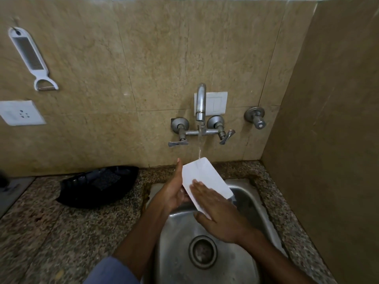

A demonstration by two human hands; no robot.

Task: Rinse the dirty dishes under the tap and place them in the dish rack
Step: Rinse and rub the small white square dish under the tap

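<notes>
The white plate (205,177) is held tilted over the sink (252,203), and its top edge is hit by water (200,146) from the tap (201,101). Its left edge is gripped by the left hand (174,193), and the right hand (217,210) is laid flat on it, fingers straight. A black tray (96,187) is seen on the counter (51,232), well apart to the left.

A: Views?
B: One only. Head-worn, wide-angle, looking forward and down over the steel sink (252,201).
A: Facing?
B: Tiled wall (164,48) ahead. Tap (201,101) at 12 o'clock, drain (202,252) at 6, black tray (98,185) at 8.
A: Range?
B: Close. Forearms enter from the bottom edge; left hand (174,191) holds the white plate (205,177) mid-frame, right hand (215,210) flat on it.
</notes>
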